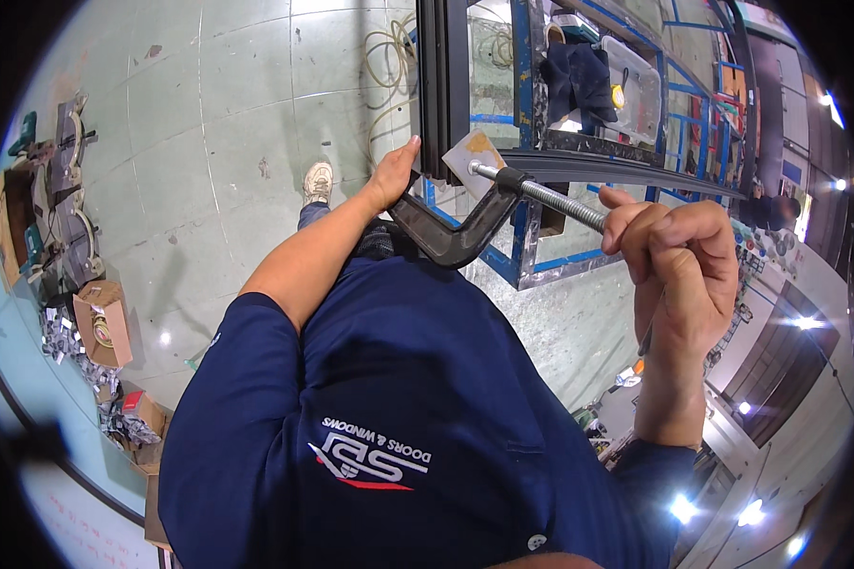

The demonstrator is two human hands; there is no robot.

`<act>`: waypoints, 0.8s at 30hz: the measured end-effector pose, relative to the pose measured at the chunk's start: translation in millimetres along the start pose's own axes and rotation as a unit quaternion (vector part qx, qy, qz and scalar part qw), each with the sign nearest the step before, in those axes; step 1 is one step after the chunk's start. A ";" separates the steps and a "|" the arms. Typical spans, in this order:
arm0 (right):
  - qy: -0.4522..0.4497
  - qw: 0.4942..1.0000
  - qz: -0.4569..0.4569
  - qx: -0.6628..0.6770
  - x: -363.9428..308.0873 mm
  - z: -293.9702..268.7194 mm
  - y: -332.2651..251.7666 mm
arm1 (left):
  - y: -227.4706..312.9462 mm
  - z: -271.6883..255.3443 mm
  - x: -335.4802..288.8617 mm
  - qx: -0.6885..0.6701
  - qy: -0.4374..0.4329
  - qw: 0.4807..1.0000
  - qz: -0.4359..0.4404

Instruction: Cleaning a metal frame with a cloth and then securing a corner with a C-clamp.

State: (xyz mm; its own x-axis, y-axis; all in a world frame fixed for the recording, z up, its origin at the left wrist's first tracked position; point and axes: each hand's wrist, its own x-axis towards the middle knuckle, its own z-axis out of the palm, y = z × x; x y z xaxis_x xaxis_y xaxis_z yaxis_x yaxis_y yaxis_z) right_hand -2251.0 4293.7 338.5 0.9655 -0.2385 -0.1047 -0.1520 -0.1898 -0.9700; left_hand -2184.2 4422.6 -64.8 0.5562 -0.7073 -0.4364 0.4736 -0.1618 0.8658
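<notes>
A black C-clamp (451, 245) sits at the corner of a dark metal frame (443, 85). Its threaded screw (565, 204) points left, and the tip meets a small pale square plate (479, 152) with a brownish stain, which lies against the frame. My right hand (678, 266) is closed around the outer end of the screw, where a thin handle bar partly shows below the fingers. On the frame's left side, my left hand (394, 178) grips around the clamp's fixed end; most of its fingers are hidden by the frame and clamp.
A blue steel rack (522, 71) stands beyond the frame, holding a clear plastic bin (633, 90) and dark cloth (579, 81). A coiled hose (386, 52) lies on the floor. Cut-off saws (71, 209) and an open cardboard box (104, 322) are at the left.
</notes>
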 end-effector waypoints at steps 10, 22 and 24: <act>-0.053 0.997 0.045 0.039 12.7 -8.0 -1.4 | -10.6 4.4 5.3 -0.064 -0.005 0.998 -0.006; 0.098 0.991 0.020 0.092 -0.9 8.0 12.7 | -2.6 -4.0 2.9 -0.044 -0.041 0.993 -0.098; 0.098 0.991 -0.027 0.083 -2.4 9.6 19.0 | 9.4 0.9 -3.7 -0.095 -0.025 0.994 -0.045</act>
State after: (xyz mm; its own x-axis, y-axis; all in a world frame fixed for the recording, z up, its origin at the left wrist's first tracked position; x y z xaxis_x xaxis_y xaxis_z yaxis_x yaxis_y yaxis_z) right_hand -2254.2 4299.8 318.1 0.9091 -0.4160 -0.0228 -0.0486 -0.0515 -0.9975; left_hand -2182.4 4423.0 -54.8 0.4726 -0.7303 -0.4932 0.6430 -0.0969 0.7597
